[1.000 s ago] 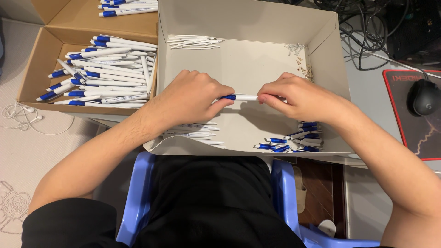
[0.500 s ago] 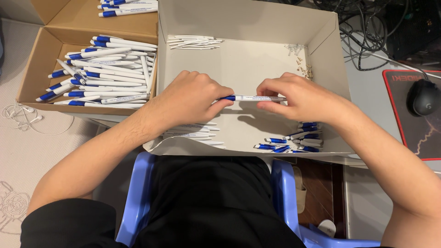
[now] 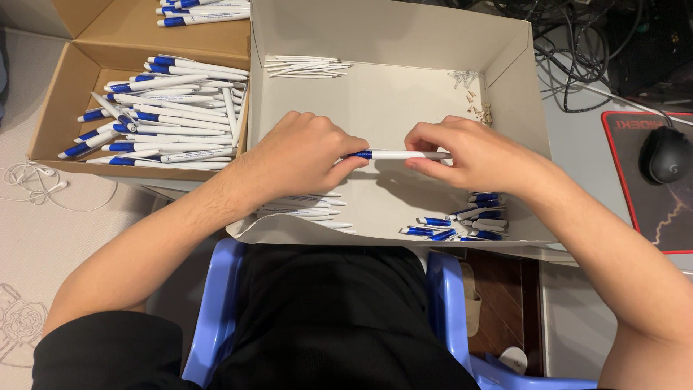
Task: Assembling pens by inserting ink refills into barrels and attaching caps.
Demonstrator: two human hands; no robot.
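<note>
Hands (image 3: 307,155) (image 3: 469,153) gripping pen (image 3: 401,154), (mid-box) walls apart

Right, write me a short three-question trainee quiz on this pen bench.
1. True or false: both hands hold one pen.
2. Which end of that pen is blue: the one at the left hand or at the right hand?
3. Where do the finished pens lie: A) brown box, B) mouse pad, C) blue chair?

Key: 1 true; 2 left hand; 3 A.
</note>
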